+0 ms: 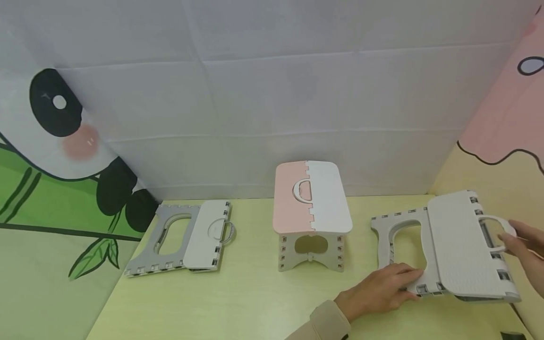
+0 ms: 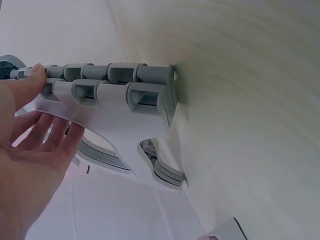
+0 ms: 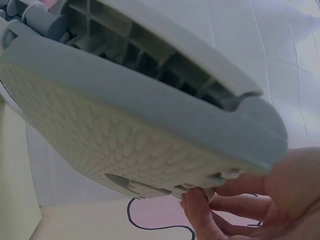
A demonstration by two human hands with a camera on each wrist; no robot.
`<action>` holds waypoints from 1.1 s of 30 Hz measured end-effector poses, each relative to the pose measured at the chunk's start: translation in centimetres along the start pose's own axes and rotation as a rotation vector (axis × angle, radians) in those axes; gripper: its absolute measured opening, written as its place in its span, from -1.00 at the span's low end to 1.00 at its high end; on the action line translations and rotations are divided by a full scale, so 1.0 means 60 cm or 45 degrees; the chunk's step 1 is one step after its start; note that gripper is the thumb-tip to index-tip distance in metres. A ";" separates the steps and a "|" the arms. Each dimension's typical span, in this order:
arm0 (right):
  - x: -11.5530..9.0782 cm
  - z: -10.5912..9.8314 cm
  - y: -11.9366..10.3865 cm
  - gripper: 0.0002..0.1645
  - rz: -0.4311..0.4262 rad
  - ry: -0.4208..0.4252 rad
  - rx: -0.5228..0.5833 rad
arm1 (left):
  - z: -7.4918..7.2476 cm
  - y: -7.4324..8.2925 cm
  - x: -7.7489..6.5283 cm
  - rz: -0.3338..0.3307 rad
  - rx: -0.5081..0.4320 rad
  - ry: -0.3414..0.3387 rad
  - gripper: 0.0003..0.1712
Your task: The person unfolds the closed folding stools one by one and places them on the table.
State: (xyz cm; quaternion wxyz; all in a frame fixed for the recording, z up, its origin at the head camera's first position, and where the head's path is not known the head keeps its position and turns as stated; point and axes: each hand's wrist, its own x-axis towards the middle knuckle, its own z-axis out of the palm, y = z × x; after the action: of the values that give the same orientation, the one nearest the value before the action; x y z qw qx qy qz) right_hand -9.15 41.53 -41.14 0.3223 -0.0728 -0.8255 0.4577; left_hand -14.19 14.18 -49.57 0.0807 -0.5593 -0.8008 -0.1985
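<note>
A folded white-and-grey step stool (image 1: 463, 250) is at the right of the table, its textured seat half facing up. My left hand (image 1: 384, 290) grips the edge of its leg panel. In the left wrist view, the thumb (image 2: 32, 82) lies on the hinged edge (image 2: 117, 75) and the fingers go behind the panel. At the far right my right hand (image 1: 527, 243) pinches the stool's white carry handle (image 1: 497, 226). The right wrist view shows the folded seat (image 3: 125, 130) from its end, with ribs inside and the right fingers (image 3: 200, 215) below it.
An unfolded pink-and-white stool (image 1: 312, 198) stands upright at the table's back middle. Another folded grey-and-white stool (image 1: 206, 233) lies flat on the left. Behind the pale table (image 1: 238, 302) rises a white sheet wall (image 1: 255, 104), with cartoon-printed panels at both sides.
</note>
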 end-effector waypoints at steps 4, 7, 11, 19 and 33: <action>0.002 0.003 -0.010 -0.45 -0.014 0.014 -0.009 | -0.004 0.000 0.001 -0.014 -0.042 -0.021 -0.30; 0.003 0.008 -0.022 -0.43 -0.047 0.025 0.010 | -0.006 -0.002 0.001 -0.013 -0.078 -0.024 -0.30; 0.005 0.015 -0.039 -0.38 -0.057 0.042 0.024 | -0.008 -0.006 0.000 -0.001 -0.123 -0.019 -0.27; 0.002 0.021 -0.058 -0.45 0.044 0.079 -0.050 | -0.011 -0.010 -0.002 0.013 -0.165 -0.022 -0.27; 0.000 0.021 -0.080 -0.47 0.017 0.048 -0.065 | -0.011 -0.014 -0.003 0.029 -0.235 -0.004 -0.29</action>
State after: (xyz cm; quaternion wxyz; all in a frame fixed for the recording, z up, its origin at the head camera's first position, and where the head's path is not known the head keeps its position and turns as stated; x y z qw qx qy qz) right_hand -9.09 37.89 -37.76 0.3327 -0.0952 -0.8301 0.4373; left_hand -14.95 13.49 -49.26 0.0298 -0.5736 -0.7729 -0.2694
